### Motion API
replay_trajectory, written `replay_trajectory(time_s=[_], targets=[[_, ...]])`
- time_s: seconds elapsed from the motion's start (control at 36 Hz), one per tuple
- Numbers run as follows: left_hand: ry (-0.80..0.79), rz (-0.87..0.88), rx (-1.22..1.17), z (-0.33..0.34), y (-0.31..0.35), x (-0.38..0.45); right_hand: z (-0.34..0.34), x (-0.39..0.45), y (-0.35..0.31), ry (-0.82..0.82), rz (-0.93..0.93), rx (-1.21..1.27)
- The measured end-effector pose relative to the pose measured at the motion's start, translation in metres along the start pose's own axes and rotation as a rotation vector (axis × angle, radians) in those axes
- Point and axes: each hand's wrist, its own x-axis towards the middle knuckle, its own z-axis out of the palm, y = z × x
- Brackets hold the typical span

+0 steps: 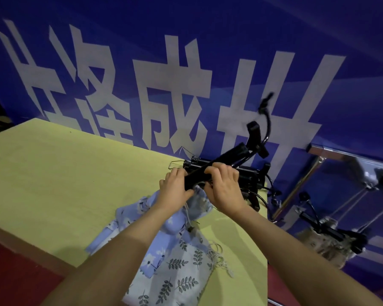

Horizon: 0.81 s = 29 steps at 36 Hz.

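A black clip hanger (227,156) with a curved hook is held tilted above a yellow-green table (60,182). My left hand (175,188) grips its lower left end, and my right hand (223,188) grips the bar beside it. Blue floral fabric (170,246) with a leaf-print part lies on the table under both hands, its top edge up at the hanger. White strings (219,259) trail from the cloth's right side. Whether the fabric is clipped in is hidden by my fingers.
A pile of more black hangers (248,175) lies behind my hands at the table's back right. A blue banner (208,29) with large white characters stands behind. A metal rack (341,160) with hangers is at the right. Dark red floor (16,274) shows bottom left.
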Motion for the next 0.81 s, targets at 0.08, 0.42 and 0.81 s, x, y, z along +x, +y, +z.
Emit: replay_trajectory(time_s=[0.08, 0.42, 0.81], targets=[[0.001, 0.006, 0.049, 0.0, -0.002, -0.003, 0.003, -0.008, -0.003, 0.052, 0.023, 0.043], [0.057, -0.075, -0.29, -0.003, -0.002, -0.002, 0.004, -0.015, 0.013, -0.641, 0.352, 0.127], [0.227, -0.166, -0.702, -0.021, 0.002, -0.007, 0.007, 0.011, -0.001, -0.63, 0.743, 0.796]])
